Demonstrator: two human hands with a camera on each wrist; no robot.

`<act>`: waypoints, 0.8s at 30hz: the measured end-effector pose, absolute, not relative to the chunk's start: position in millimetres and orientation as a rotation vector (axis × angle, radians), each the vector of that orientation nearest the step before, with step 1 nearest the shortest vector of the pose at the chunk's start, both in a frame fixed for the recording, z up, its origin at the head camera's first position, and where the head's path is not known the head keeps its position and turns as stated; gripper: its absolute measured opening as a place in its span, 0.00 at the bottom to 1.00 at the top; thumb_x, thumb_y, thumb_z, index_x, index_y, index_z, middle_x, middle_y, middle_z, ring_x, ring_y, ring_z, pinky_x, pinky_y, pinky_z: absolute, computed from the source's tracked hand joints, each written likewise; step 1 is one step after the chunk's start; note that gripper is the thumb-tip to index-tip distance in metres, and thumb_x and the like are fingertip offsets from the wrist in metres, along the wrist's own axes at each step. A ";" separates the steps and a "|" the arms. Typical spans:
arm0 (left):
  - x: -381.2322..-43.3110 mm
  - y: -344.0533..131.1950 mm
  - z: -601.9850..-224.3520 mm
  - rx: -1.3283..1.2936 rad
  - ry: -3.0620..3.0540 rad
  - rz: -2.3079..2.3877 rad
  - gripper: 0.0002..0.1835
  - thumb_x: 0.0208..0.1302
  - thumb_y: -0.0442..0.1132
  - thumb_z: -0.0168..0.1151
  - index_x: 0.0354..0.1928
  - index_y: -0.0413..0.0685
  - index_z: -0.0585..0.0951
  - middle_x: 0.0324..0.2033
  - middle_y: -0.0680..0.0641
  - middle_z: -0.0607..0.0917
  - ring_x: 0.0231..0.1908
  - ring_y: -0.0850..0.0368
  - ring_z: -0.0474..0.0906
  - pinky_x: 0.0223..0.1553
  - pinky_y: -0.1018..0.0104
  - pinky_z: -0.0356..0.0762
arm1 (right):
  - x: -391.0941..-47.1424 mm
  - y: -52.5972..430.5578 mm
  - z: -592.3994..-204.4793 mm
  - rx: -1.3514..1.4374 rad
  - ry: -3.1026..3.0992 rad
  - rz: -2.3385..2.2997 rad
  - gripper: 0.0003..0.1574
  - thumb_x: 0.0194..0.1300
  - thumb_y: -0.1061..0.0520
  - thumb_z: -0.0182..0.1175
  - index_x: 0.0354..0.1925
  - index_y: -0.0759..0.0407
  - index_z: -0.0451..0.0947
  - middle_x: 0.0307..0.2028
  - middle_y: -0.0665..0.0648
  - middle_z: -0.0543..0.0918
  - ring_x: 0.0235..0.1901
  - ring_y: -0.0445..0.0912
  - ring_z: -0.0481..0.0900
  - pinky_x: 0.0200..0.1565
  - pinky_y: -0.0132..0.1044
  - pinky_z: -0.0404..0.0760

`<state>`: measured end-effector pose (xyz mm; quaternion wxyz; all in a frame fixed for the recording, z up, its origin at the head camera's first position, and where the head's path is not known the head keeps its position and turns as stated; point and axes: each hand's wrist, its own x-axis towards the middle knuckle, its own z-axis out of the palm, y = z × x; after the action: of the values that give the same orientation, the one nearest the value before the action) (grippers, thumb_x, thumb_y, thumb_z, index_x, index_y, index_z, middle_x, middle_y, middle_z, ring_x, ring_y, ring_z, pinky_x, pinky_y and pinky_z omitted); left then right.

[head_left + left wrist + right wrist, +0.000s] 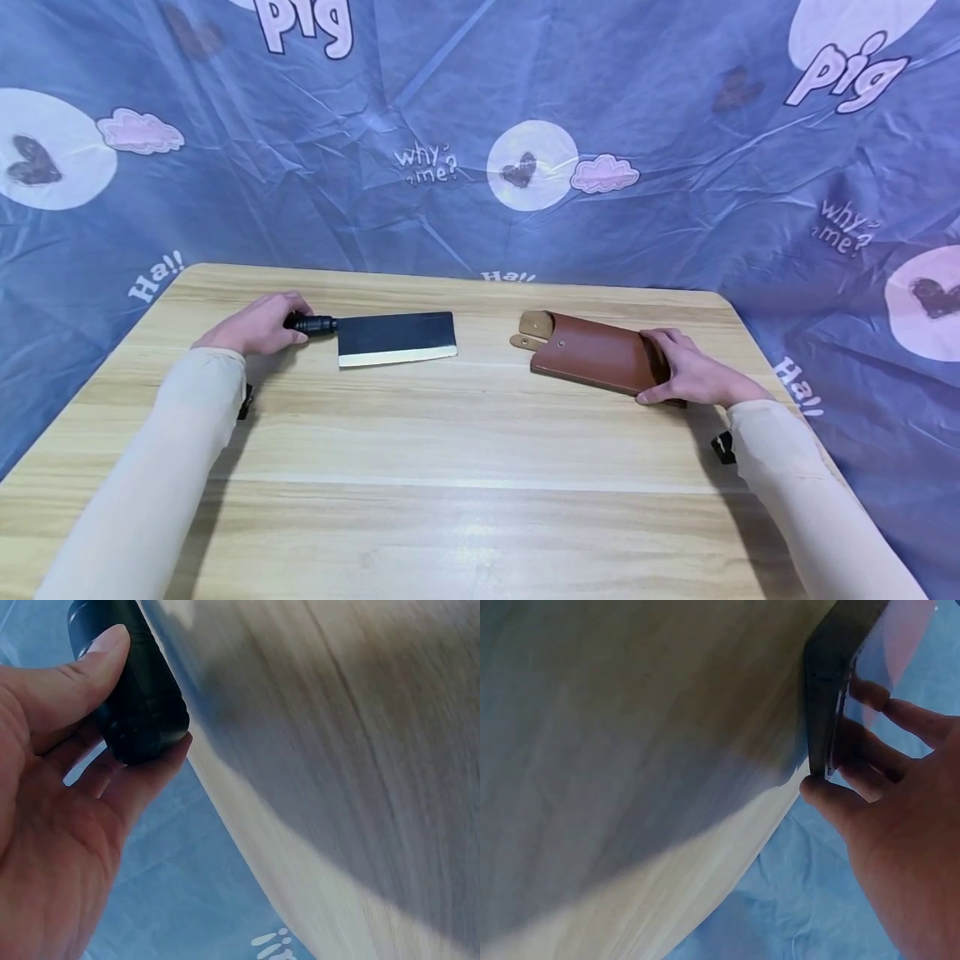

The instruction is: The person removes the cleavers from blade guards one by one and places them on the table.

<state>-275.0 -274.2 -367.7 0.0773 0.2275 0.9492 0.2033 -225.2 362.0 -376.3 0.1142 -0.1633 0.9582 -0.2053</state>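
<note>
A cleaver (396, 337) with a dark blade and a bright edge lies on the left of the table, its cutting edge facing the near side. My left hand (266, 325) grips its black handle (135, 690), the thumb on one side and the fingers on the other. On the right lies a brown leather knife sheath (596, 352), with two tan straps (536, 323) at its left end. Spread across the sheath's right end, my right hand (686, 368) holds it by its edges, thumb (832, 801) on the near one.
Both things rest on a light wooden table (480, 467), with a space of bare wood between the blade and the straps. Behind it hangs a blue printed cloth (450, 225), which also drops past the table's left and right edges.
</note>
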 end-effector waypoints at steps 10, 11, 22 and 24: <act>-272.6 -275.2 -369.8 0.672 2.841 0.603 0.21 0.59 0.30 0.66 0.52 0.25 0.75 0.51 0.27 0.75 0.52 0.30 0.72 0.57 0.36 0.66 | -226.2 362.6 -376.7 -0.472 2.765 -0.599 0.74 0.45 0.38 0.77 0.74 0.69 0.47 0.69 0.75 0.50 0.67 0.70 0.49 0.61 0.68 0.56; -272.5 -274.7 -369.0 0.661 2.835 0.608 0.21 0.59 0.30 0.66 0.52 0.25 0.75 0.52 0.27 0.75 0.52 0.30 0.71 0.57 0.36 0.66 | -226.3 362.7 -376.4 -0.472 2.763 -0.599 0.74 0.45 0.38 0.77 0.74 0.69 0.47 0.69 0.75 0.50 0.67 0.70 0.48 0.61 0.68 0.55; -273.0 -275.1 -365.6 0.623 2.842 0.595 0.28 0.60 0.36 0.68 0.57 0.23 0.72 0.55 0.25 0.73 0.55 0.27 0.68 0.59 0.35 0.64 | -224.7 367.8 -377.3 -0.505 2.758 -0.645 0.77 0.49 0.40 0.76 0.74 0.73 0.38 0.73 0.76 0.39 0.71 0.70 0.37 0.65 0.69 0.46; -268.6 -276.0 -363.3 0.583 2.861 0.595 0.33 0.63 0.40 0.67 0.61 0.23 0.68 0.59 0.24 0.68 0.59 0.26 0.63 0.61 0.34 0.59 | -222.2 369.0 -376.3 -0.489 2.757 -0.669 0.77 0.51 0.41 0.75 0.74 0.73 0.35 0.73 0.75 0.36 0.71 0.69 0.35 0.66 0.68 0.44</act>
<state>-268.6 -276.0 -363.3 0.0807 0.1949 0.9570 0.1990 -222.2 369.0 -376.3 0.1312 -0.1685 0.9494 -0.2303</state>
